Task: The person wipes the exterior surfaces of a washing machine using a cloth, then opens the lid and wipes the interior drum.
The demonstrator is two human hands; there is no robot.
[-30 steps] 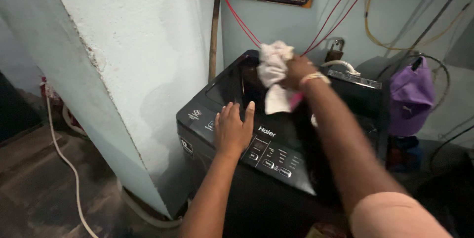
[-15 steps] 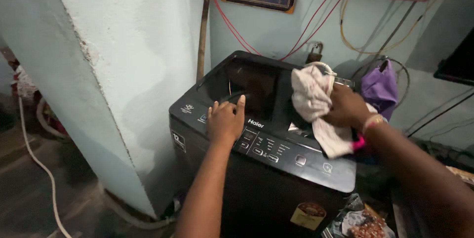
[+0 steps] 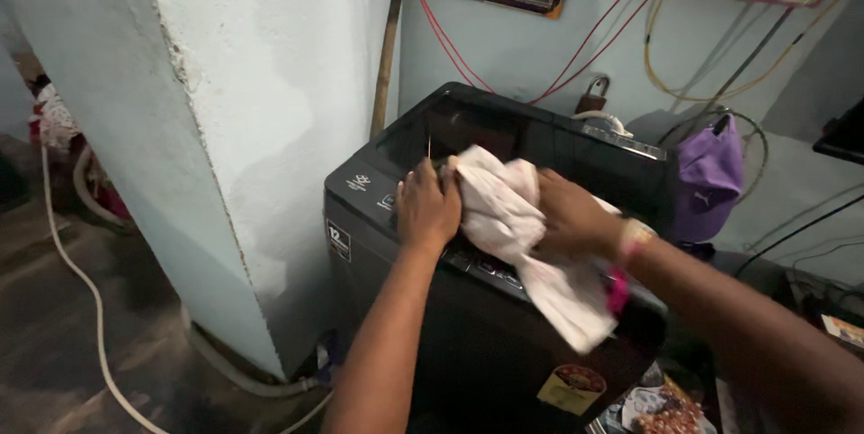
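Where half a second before only the right hand point(image 3: 571, 216) gripped the cloth point(image 3: 517, 236) above the washer point(image 3: 504, 326), the left hand point(image 3: 427, 209) now clutched it too, over the washer's front panel.

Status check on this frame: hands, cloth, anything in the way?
Left hand on washing machine front edge, touching white cloth. Right hand grips cloth over control panel. Nothing blocking.

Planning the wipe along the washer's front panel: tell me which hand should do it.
Probably the right hand: it grips the white cloth over the washing machine's control strip. The left hand only touches the cloth's edge.
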